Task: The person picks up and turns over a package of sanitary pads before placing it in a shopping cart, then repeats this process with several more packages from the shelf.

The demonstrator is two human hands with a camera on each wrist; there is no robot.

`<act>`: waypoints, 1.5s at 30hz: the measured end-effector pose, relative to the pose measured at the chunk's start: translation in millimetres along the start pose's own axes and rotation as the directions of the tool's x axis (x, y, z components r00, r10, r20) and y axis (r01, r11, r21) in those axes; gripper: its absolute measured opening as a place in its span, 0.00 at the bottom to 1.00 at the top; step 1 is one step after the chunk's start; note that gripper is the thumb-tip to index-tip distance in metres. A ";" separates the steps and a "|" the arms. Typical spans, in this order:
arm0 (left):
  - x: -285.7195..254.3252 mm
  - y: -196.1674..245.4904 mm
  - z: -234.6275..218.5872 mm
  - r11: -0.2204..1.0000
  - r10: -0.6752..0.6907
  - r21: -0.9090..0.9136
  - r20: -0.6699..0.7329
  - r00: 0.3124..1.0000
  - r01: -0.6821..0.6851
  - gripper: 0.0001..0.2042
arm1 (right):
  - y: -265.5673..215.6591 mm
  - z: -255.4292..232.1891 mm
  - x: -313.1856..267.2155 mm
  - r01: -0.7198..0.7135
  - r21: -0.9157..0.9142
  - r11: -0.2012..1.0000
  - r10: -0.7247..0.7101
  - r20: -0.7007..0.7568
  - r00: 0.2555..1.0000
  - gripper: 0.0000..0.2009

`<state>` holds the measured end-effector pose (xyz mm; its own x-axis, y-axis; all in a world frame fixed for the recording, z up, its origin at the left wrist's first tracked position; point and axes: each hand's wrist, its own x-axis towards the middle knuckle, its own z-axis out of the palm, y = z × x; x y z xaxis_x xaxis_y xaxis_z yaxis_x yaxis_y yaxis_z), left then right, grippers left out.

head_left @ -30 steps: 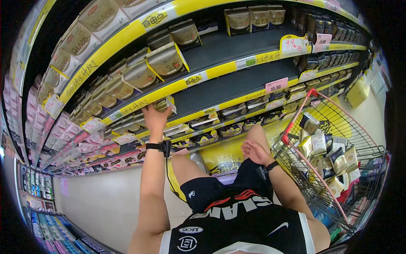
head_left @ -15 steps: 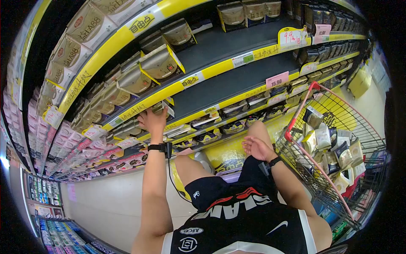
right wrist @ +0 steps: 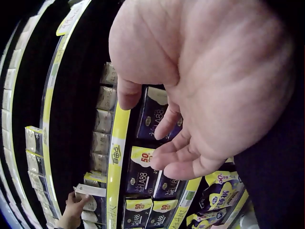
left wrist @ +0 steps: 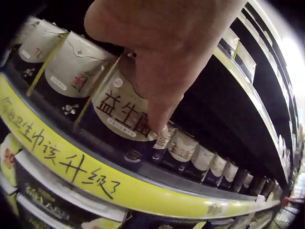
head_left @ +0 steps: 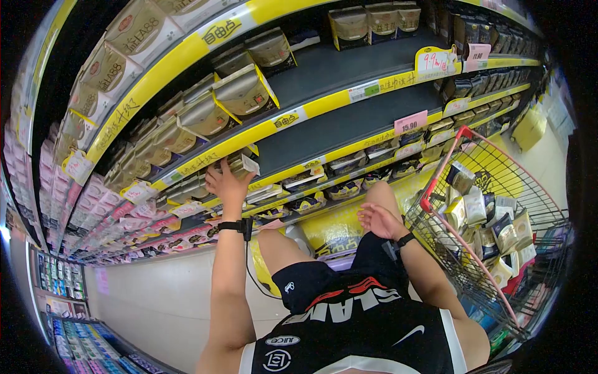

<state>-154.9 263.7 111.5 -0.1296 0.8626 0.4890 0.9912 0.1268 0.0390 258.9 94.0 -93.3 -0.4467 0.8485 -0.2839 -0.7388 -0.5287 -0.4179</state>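
Observation:
My left hand (head_left: 229, 187) grips a gold-and-dark package (head_left: 242, 164) at the front of the second shelf, its pale end facing right. In the left wrist view, the hand (left wrist: 167, 52) comes down over the package (left wrist: 121, 107), thumb against its printed front; the other fingers are hidden. The right wrist view shows the same hand (right wrist: 73, 210) from afar, fingers around the package (right wrist: 91, 192). My right hand (head_left: 380, 221) hangs over my right thigh, palm up, fingers loosely curved and holding nothing; its palm (right wrist: 205, 86) fills much of the right wrist view.
A wire cart (head_left: 436, 218) with a red handle and many packages stands at the right. Yellow-edged shelves (head_left: 299, 115) curve across the front, with rows of packages at the left. A yellow box (head_left: 529, 129) sits on the floor far right.
The package in my left hand has turned and come slightly forward, showing more of its pale end. My right hand has stayed over the thigh.

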 end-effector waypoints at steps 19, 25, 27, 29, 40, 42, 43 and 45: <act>3.9 -61.9 18.1 0.977 0.211 -0.035 -0.005 0.977 -0.211 0.34 | 4.7 0.3 -0.1 -0.013 -0.031 0.999 0.012 -0.029 1.000 0.15; 3.4 -52.2 0.8 0.979 0.193 -0.080 0.037 0.980 -0.190 0.36 | 5.1 -1.4 -0.2 -0.011 -0.044 0.999 0.009 -0.040 0.999 0.14; 0.3 -49.8 -2.6 0.978 0.189 -0.099 0.031 0.982 -0.185 0.37 | 6.4 -4.2 0.4 -0.011 -0.049 0.999 0.009 -0.047 0.999 0.14; -2.3 -50.0 -5.3 0.977 0.184 -0.115 0.019 0.983 -0.180 0.39 | 6.4 -5.8 0.4 -0.019 -0.055 0.998 0.016 -0.056 0.998 0.14; -173.9 28.8 -20.0 0.835 0.103 -0.550 0.190 0.976 0.019 0.21 | 7.2 15.3 -5.5 0.013 -0.137 0.990 -0.033 -0.142 0.989 0.09; -244.6 33.7 37.2 0.573 0.155 -0.812 0.236 0.959 0.107 0.15 | 8.9 14.9 -6.3 -0.003 -0.198 0.980 -0.029 -0.157 0.987 0.08; -272.8 35.7 45.8 0.544 0.206 -0.821 0.331 0.921 0.173 0.14 | 9.9 13.2 -6.7 -0.016 -0.232 0.972 -0.023 -0.166 0.986 0.07; -303.7 47.2 35.4 0.438 0.300 -0.831 0.493 0.816 0.341 0.11 | 12.2 10.3 -5.9 0.015 -0.329 0.944 -0.060 -0.125 0.990 0.07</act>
<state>-69.8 25.1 -66.0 0.1779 0.9839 -0.0192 0.4137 -0.0571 0.9086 247.3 82.8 -87.8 -0.3355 0.8690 -0.3638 -0.5382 -0.4938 -0.6830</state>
